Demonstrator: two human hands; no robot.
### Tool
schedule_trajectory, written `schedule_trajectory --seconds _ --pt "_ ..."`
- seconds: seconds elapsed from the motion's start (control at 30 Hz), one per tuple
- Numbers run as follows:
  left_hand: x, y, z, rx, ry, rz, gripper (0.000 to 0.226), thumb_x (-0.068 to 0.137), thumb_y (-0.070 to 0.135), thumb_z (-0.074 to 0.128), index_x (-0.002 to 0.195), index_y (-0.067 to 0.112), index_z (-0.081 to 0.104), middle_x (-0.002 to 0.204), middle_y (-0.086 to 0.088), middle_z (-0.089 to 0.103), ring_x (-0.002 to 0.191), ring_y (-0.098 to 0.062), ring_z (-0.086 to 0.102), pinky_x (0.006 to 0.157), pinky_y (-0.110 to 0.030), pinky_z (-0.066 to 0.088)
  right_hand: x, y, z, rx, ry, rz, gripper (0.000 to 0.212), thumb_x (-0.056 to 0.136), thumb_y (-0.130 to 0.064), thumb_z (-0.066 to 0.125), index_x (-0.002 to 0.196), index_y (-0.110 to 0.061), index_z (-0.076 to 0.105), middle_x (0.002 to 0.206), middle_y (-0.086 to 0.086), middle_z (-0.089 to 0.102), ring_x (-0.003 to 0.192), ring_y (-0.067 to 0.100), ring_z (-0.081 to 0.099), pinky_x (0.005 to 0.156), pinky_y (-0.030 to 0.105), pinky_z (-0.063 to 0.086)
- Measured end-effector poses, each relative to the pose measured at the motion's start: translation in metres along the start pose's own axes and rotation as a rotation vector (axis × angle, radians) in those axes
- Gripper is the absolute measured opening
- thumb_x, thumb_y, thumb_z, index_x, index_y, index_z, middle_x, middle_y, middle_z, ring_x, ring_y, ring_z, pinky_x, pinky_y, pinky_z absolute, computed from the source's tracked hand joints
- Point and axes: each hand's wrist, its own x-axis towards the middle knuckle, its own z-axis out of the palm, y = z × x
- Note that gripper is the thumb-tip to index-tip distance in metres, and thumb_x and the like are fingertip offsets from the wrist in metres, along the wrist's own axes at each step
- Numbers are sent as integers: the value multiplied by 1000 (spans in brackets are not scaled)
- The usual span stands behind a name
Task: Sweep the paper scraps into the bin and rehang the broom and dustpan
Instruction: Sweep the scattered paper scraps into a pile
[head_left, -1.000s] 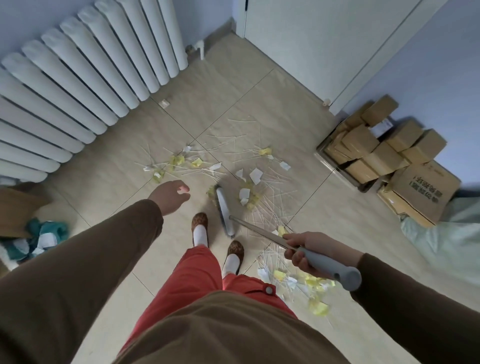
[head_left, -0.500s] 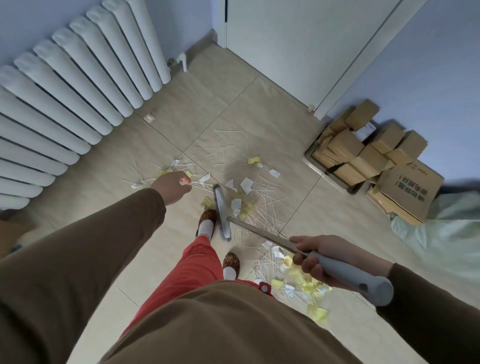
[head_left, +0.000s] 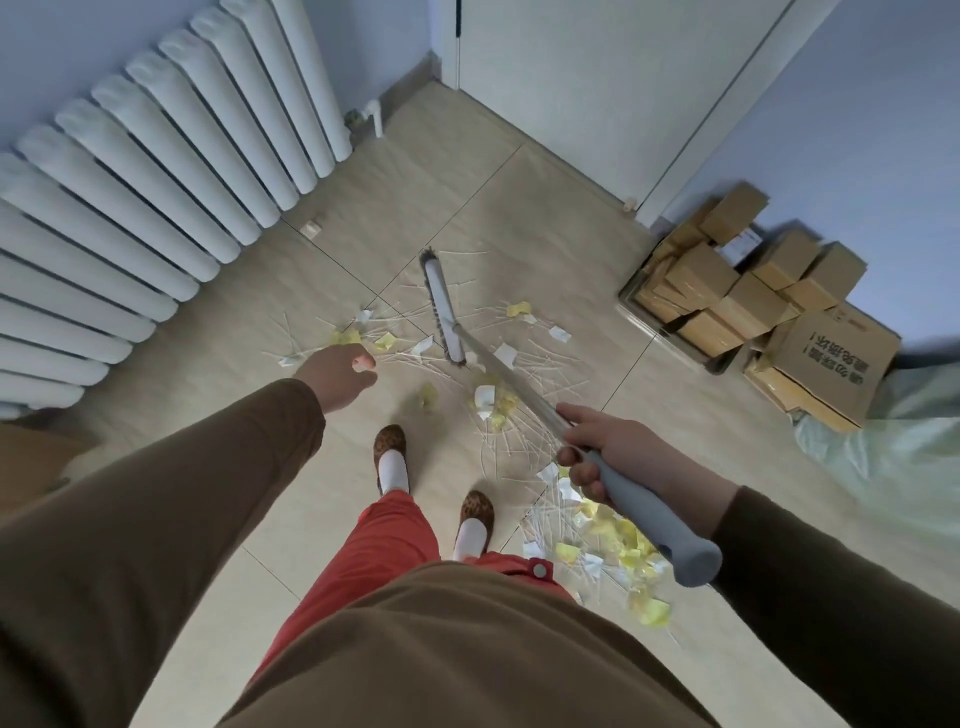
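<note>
Gripping the broom (head_left: 524, 387) with the right hand (head_left: 618, 457), fingers (head_left: 574, 460) curled round the shaft just where bare metal meets the grey grip, likely for leverage over the long handle. Reaching the broom head (head_left: 441, 306) out to the far edge of the mess, beyond most of the paper scraps (head_left: 498, 400), presumably so as to be dragging them back toward the feet on the pull. Angling the shaft down and away from the body, keeping the head flat along the floor (head_left: 218, 410).

Hanging the left hand (head_left: 337, 374) out in front over the floor, fingers loosely curled and holding nothing; probably just balancing the swing. Something pinkish showing at the fingertips, too small to be telling what.

Lying scattered across the tiles: yellow and white scraps with thin pale strips, one cluster around the broom head, another gathered close under the right hand and beside the right foot. One stray scrap (head_left: 310, 228) sitting apart, near the radiator (head_left: 156, 171).

Showing neither bin nor dustpan anywhere in view, so judging the job as being early: gathering into a pile, with scooping and rehanging not yet done.

Standing to the right against the wall, cardboard boxes (head_left: 753, 306), well clear of the sweep.
</note>
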Motion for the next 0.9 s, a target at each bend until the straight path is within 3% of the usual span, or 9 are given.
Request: schedule_trajectory --seconds 0.3,0.4,0.5,0.7,0.9 --pt "-23 -76 -24 35 -6 -92 31 98 24 55 125 10 63 133 -11 61 123 -30 55 101 -36 40 41 26 113 -5 -254 130 45 98 -7 47 139 -25 44 71 7 50 41 9 45 35 18 38" --pt "-29 -116 -38 44 2 -137 32 97 22 57 126 11 63 133 -12 62 120 -30 57 99 -36 41 77 28 181 34 -391 199 21 99 -6 45 110 -23 51 72 6 47 39 5 45 35 15 38" --pt "-32 -159 -56 46 -4 -155 28 95 25 59 121 15 65 129 -10 64 116 -28 60 96 -34 43 124 28 249 129 -496 288 16 101 -6 40 90 -17 40 73 5 42 36 3 45 34 14 39" --pt "-21 -219 -87 86 -34 -149 28 95 28 61 121 18 65 130 -6 64 118 -25 59 99 -35 43 199 9 331 442 -487 378 12 99 -10 39 87 -9 42 54 6 49 34 8 51 35 17 46" --pt "0 -228 -99 76 -68 -82 28 95 28 60 122 19 64 133 -4 62 123 -22 57 100 -32 40 201 6 282 667 -289 311 8 100 -11 42 92 -9 41 67 2 42 34 8 46 33 16 44"
